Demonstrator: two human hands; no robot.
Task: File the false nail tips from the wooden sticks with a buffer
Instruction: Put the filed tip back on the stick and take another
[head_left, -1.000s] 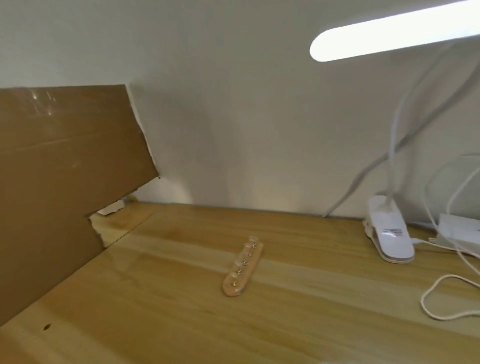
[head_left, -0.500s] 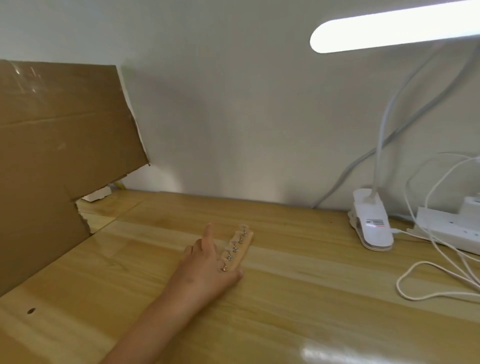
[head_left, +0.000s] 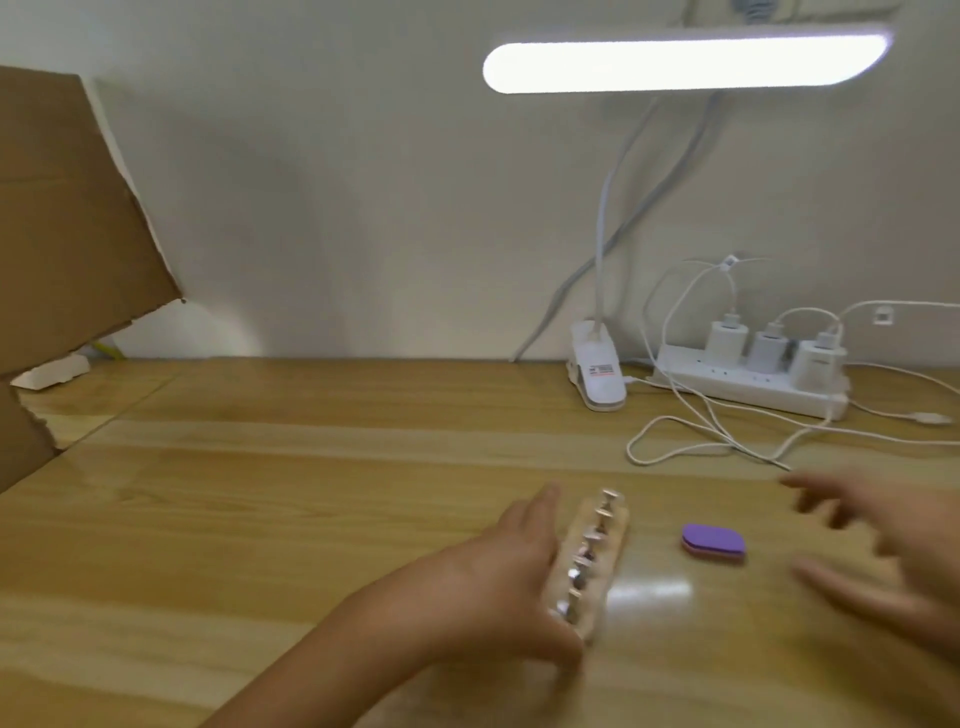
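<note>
Buffer (head_left: 714, 542): purple top, pink lower layer. Nail stand (head_left: 587, 564): pale wood, silvery studs. Counter (head_left: 311, 493): honey-yellow wood grain. Lamp clamp (head_left: 597, 375), power strip (head_left: 748, 387), cables (head_left: 670, 447): white. Cardboard (head_left: 67, 218): brown.

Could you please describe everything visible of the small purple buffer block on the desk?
The small purple oblong buffer block looks foam-like, with rounded ends, a purple top and a pinkish layer along its near edge. It lies flat on the light wooden desk, right of the wooden holder of nail tips and apart from it. Nothing touches it; the blurred right hand is to its right.
</note>
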